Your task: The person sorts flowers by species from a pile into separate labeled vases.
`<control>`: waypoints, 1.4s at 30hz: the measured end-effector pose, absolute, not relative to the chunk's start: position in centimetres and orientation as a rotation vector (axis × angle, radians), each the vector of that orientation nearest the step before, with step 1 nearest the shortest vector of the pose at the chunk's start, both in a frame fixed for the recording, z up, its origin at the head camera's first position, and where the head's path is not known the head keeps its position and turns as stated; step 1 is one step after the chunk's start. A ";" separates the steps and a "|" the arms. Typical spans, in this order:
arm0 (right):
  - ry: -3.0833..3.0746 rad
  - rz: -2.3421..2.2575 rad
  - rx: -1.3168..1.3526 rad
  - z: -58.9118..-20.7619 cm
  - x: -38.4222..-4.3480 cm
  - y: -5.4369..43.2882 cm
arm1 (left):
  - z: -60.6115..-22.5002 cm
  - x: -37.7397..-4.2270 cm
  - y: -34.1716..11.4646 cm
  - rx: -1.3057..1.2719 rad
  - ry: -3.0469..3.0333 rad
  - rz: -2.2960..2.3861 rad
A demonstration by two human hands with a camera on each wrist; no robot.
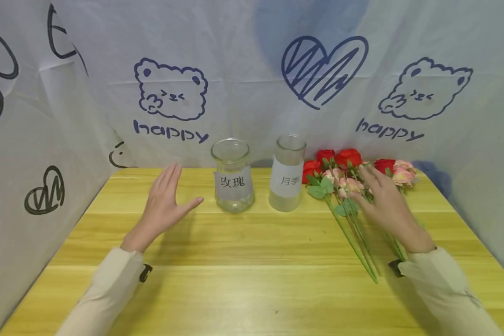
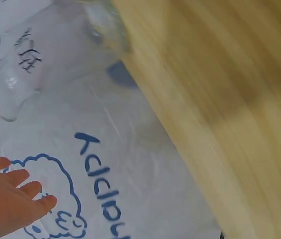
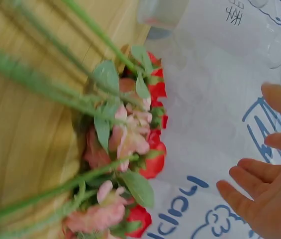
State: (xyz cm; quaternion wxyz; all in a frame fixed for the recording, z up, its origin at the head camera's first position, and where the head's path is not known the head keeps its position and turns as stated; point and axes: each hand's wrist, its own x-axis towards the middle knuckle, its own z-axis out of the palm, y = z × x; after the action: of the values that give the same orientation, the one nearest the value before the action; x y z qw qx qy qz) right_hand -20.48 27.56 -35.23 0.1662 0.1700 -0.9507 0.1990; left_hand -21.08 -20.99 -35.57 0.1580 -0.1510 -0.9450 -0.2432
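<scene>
In the head view my left hand (image 1: 161,200) is held out above the table, left of a flared glass vase (image 1: 234,200) with a handwritten paper label. Its fingers are straight, thumb spread toward the vase, and it holds nothing. A straight glass vase (image 1: 286,186), also labelled, stands to the right of the first. My right hand (image 1: 384,205) hovers over a bunch of artificial flowers, fingers extended and grasping nothing. Red roses (image 1: 347,157) and pink flowers (image 1: 403,172) lie with blooms toward the back and green stems (image 1: 353,242) toward me. The hand hides some of the stems.
The wooden table (image 1: 235,289) carries both vases near its back edge. A white cloth (image 1: 243,93) with drawn bears, hearts and writing hangs behind and along the sides. Dark bands (image 1: 144,272) sit at the cuffs of both light sleeves.
</scene>
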 end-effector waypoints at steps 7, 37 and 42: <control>-2.574 0.789 0.460 -36.0 -21.6 26.6 | -34.7 -22.8 -19.0 -0.276 -2.626 -1.233; -2.703 1.146 0.381 -39.8 -23.7 25.6 | -33.2 -28.0 -14.8 -0.302 -2.544 -1.782; -2.797 1.108 0.349 -40.3 -23.8 25.8 | -33.4 -28.1 -14.1 -0.303 -2.521 -1.814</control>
State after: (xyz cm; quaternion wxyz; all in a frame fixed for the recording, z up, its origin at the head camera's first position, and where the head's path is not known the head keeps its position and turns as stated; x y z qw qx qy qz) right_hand -23.82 25.79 -40.28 0.0564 0.1149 -0.9221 0.3652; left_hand -28.14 -14.12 -33.37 0.0106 -0.0970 -0.8078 -0.5813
